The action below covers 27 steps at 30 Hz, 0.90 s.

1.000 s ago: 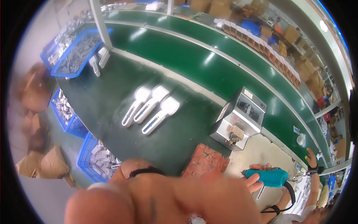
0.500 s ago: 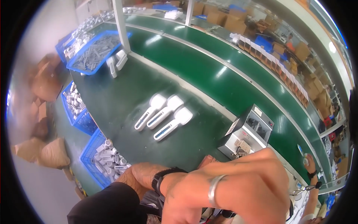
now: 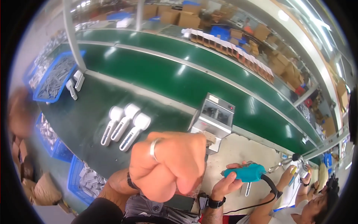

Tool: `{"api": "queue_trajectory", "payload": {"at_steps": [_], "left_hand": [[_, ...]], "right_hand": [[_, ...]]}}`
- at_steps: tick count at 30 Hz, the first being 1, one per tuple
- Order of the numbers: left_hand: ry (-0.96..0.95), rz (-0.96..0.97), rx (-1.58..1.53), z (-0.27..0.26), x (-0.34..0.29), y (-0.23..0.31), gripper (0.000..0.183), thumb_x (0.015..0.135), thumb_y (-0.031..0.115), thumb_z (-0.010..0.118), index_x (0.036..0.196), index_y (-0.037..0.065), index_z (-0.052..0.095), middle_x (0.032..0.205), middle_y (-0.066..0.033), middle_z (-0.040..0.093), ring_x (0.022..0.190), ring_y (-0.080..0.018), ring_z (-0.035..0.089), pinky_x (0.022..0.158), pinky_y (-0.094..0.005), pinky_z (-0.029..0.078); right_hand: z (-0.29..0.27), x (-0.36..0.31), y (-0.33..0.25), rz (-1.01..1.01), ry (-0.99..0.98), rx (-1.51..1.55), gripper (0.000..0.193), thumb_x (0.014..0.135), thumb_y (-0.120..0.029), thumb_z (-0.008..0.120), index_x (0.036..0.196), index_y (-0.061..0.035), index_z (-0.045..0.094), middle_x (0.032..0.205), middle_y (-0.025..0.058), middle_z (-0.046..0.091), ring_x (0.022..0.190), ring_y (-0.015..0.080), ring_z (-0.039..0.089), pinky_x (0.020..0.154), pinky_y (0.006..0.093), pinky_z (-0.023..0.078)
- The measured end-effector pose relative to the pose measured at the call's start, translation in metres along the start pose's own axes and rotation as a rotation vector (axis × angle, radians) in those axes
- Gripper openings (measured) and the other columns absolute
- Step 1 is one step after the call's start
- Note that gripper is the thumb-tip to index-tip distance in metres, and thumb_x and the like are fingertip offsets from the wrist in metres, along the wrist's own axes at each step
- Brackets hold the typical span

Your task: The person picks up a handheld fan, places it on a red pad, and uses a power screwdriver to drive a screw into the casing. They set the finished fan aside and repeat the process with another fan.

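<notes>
A worker grips a corded teal electric screwdriver (image 3: 249, 173) in the right hand (image 3: 227, 185), its tip pointing toward the raised left hand (image 3: 167, 164), whose fingers curl inward; whether they hold anything cannot be told. Three white long-handled parts (image 3: 125, 120) lie on the green workbench (image 3: 167, 118), left of and beyond the left hand. A silver screw feeder (image 3: 213, 118) stands beyond and between both hands; a co-worker (image 3: 296, 212) is to their right.

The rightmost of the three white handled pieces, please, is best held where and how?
Probably the handle, pinched midway from the near side: it is slim and slants to the near left, the wide head lies beyond, and another piece lies left.
</notes>
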<state>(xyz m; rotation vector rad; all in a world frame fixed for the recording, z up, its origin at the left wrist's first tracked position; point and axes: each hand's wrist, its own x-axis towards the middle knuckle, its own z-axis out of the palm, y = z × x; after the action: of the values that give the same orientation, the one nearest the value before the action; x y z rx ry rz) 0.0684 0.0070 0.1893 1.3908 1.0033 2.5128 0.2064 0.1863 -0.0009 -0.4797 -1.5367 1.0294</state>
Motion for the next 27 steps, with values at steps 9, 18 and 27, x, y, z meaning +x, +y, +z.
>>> {"api": "queue_trajectory", "payload": {"at_steps": [9, 18, 27], "left_hand": [[-0.109, 0.057, 0.104, 0.027, -0.015, -0.053, 0.014, 0.104, 0.014, 0.051, 0.094, 0.008, 0.058, 0.077, -0.0052, 0.056, 0.060, -0.0130, 0.046, 0.058, -0.0311, 0.039], [-0.758, -0.489, 0.720, 0.105, -0.049, -0.209, 0.032, 0.098, 0.035, 0.065, 0.096, 0.004, 0.066, 0.072, -0.0054, 0.064, 0.070, -0.0186, 0.063, 0.065, -0.0357, 0.049], [-1.038, -0.476, 1.135, 0.172, -0.096, -0.281, 0.068, 0.088, 0.066, 0.057, 0.112, 0.004, 0.071, 0.107, -0.0145, 0.069, 0.104, -0.0305, 0.063, 0.090, -0.0472, 0.045]], "right_hand": [[-0.041, 0.005, -0.060, 0.181, -0.137, 0.084, 0.055, 0.090, -0.022, 0.067, 0.137, 0.0024, 0.049, 0.105, 0.0125, 0.065, 0.093, 0.0178, 0.061, 0.076, 0.0300, 0.052], [-0.123, -0.024, -0.116, 0.406, -0.140, 0.104, 0.057, 0.089, -0.025, 0.071, 0.133, 0.0070, 0.054, 0.097, 0.0090, 0.063, 0.087, 0.0160, 0.058, 0.077, 0.0302, 0.046], [-0.142, -0.038, -0.124, 0.393, -0.146, 0.129, 0.056, 0.088, -0.020, 0.071, 0.134, 0.0066, 0.053, 0.096, 0.0099, 0.063, 0.088, 0.0171, 0.057, 0.080, 0.0305, 0.046]]}}
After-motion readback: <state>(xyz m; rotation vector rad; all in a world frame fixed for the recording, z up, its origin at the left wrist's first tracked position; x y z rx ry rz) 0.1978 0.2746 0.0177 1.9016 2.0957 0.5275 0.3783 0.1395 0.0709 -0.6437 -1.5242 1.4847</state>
